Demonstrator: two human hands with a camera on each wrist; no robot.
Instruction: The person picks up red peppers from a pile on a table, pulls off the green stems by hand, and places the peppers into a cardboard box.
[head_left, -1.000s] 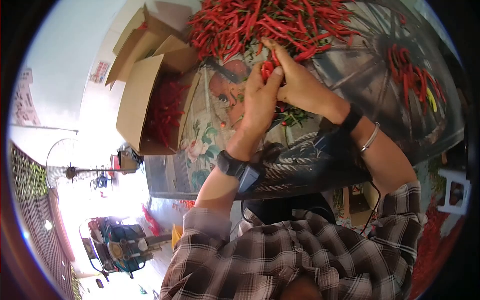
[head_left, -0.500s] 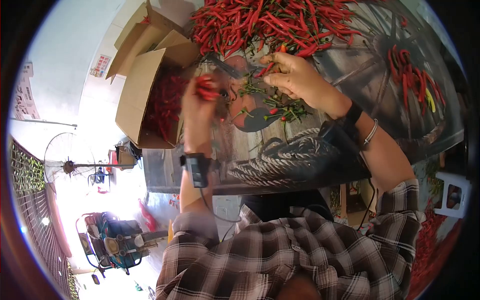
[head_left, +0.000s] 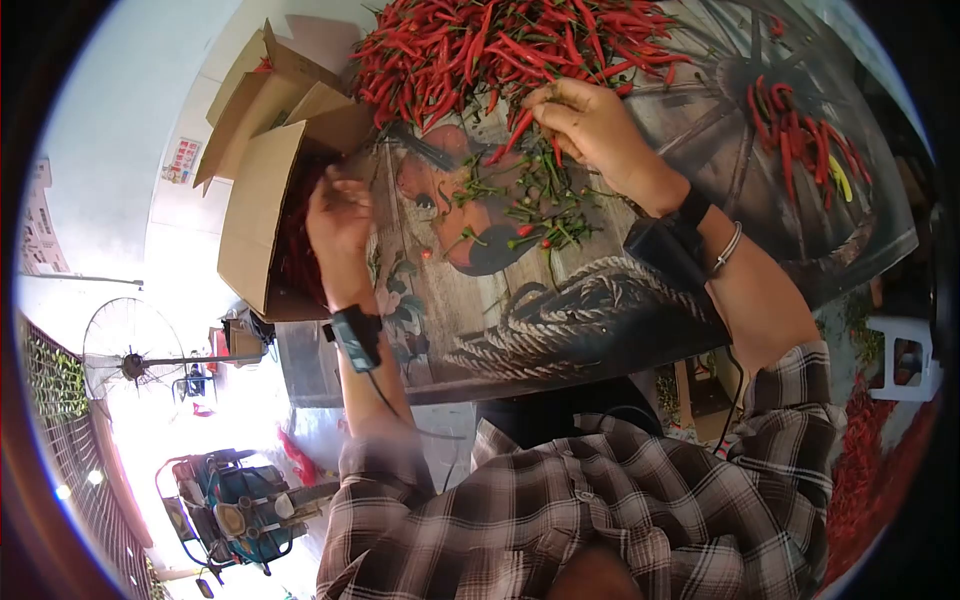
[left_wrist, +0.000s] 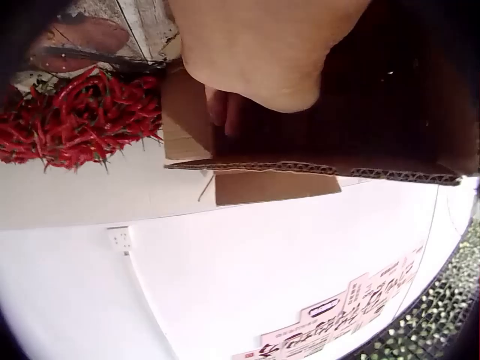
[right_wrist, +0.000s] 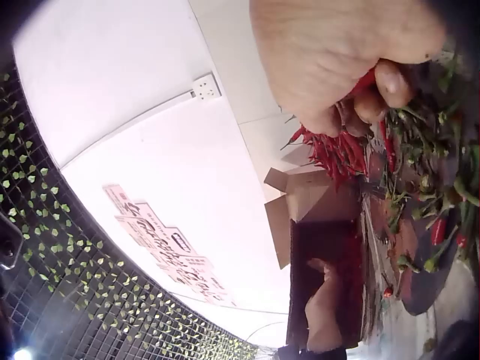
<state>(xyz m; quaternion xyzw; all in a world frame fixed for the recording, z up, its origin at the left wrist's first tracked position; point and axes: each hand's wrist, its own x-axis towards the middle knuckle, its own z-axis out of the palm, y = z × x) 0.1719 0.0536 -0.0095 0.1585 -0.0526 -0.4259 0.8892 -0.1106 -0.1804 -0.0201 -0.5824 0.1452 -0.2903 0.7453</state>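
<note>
My left hand (head_left: 340, 220) is in the mouth of a cardboard box (head_left: 250, 225) lying on its side at the table's left. No chili shows in its loosely extended fingers (left_wrist: 217, 109). Red chilies inside the box are mostly in shadow. Over the table, my right hand (head_left: 605, 135) has curled fingers and holds a red chili (right_wrist: 365, 82), partly hidden by the palm. Beyond it lies a big heap of red chilies (head_left: 480, 65). Plucked green stems (head_left: 550, 215) and a few small red bits are scattered below the right hand.
A smaller bunch of red chilies (head_left: 800, 140) with a yellow one (head_left: 840, 178) sits at the table's right. The printed table cover (head_left: 640, 345) ends just before my body. A white plastic stool (head_left: 905, 358) and a standing fan (head_left: 133, 365) are off to the sides.
Both hands were together over the stems. My left hand then moved left with a bunch of red chilies and is now at the box without them showing. My right hand stayed near the heap.
</note>
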